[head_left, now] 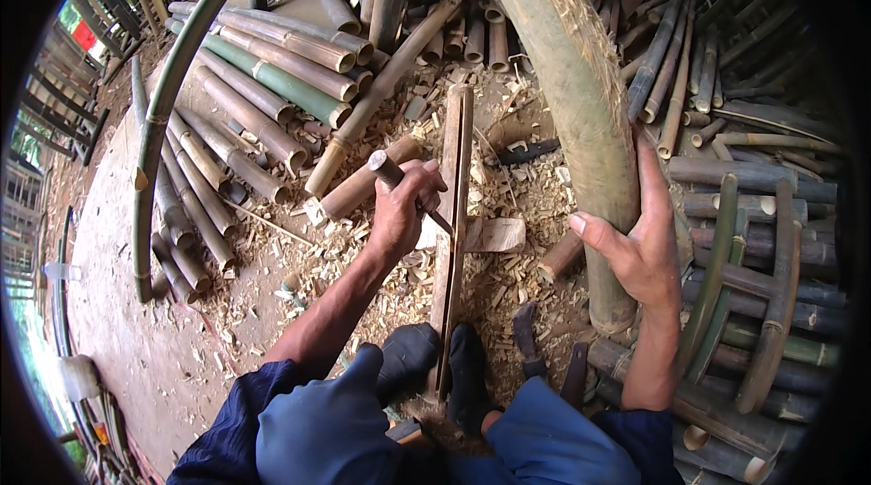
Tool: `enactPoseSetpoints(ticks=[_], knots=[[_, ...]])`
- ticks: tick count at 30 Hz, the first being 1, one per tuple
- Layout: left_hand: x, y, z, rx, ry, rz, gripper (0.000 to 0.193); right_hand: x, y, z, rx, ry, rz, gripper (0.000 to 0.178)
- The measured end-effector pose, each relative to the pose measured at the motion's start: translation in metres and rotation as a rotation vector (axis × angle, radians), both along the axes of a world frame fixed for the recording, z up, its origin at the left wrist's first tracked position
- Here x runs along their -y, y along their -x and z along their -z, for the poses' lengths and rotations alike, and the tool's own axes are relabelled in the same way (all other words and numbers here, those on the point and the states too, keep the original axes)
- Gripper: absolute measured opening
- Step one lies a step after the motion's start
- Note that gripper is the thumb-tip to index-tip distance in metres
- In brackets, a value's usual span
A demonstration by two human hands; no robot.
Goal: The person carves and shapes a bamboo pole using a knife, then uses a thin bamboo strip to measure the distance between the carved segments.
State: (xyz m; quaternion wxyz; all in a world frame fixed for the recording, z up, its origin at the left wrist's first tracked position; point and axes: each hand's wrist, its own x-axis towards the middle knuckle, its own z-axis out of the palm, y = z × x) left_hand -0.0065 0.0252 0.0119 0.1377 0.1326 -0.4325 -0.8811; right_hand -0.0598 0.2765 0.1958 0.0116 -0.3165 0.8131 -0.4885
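Observation:
My left hand (402,211) is closed around the round wooden handle of a knife (387,168). Its blade is set into the edge of a long split bamboo slat (456,151). The slat runs away from me, with its near end pinned between my two dark shoes (408,356). My right hand (638,244) lies with fingers spread against the lower part of a thick green-brown bamboo culm (570,77), which leans up and away from the ground on my right.
A stack of cut bamboo tubes (259,104) lies at the upper left, with a long curved green pole (171,86) beside it. More bamboo poles (767,285) are piled on the right. Chips and shavings (522,199) cover the ground. Dark sandals (526,340) sit near my feet.

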Motion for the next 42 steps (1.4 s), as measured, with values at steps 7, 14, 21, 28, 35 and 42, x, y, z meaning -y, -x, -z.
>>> enactPoseSetpoints(ticks=[7, 14, 21, 28, 35, 42], knots=[[-0.007, -0.001, 0.005, 0.000, 0.017, 0.003, 0.027, 0.002, -0.002, 0.001, -0.020, -0.035, -0.047, 0.094], [-0.013, 0.008, 0.008, 0.118, 0.214, 0.018, 0.030, 0.035, 0.010, -0.011, -0.114, -0.027, -0.152, 0.094], [-0.033, 0.002, -0.002, 0.062, 0.366, 0.026, 0.034, 0.047, 0.018, -0.020, -0.277, -0.744, -0.287, 0.087], [-0.028, 0.004, -0.009, 0.191, 0.493, 0.114, 0.027, 0.056, 0.023, -0.038, 0.018, -0.205, -0.277, 0.097], [-0.043, -0.016, 0.039, 0.087, 0.635, 0.273, 0.020, 0.033, 0.016, 0.014, -0.123, -0.691, -0.281, 0.091], [-0.057, -0.043, -0.043, -0.137, 0.373, 0.565, 0.024, -0.035, -0.006, 0.007, 0.062, -0.251, 0.001, 0.094]])
